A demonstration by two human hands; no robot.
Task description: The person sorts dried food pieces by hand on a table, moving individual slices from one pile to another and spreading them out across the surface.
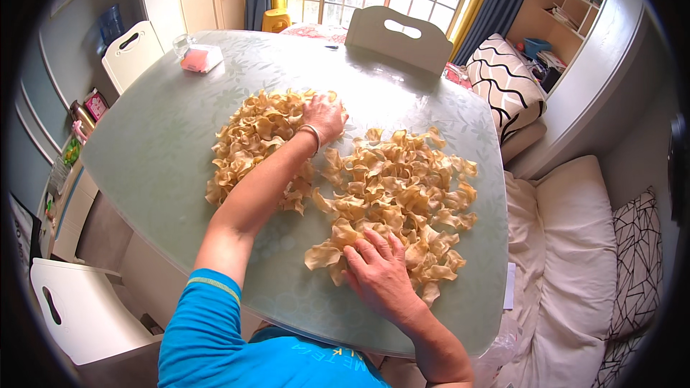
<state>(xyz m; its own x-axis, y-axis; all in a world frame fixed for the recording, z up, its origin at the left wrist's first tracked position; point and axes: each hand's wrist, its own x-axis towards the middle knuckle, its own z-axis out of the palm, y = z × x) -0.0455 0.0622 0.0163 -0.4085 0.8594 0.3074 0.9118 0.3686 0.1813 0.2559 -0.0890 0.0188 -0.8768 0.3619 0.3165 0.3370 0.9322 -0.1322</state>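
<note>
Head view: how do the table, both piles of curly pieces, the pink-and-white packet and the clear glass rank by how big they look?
1. Table
2. Right pile
3. Left pile, partly hidden
4. Pink-and-white packet
5. Clear glass

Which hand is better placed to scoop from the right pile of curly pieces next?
Probably the right hand: it's on the near side of the right pile. The left hand reaches to the far end of the left pile.
</note>
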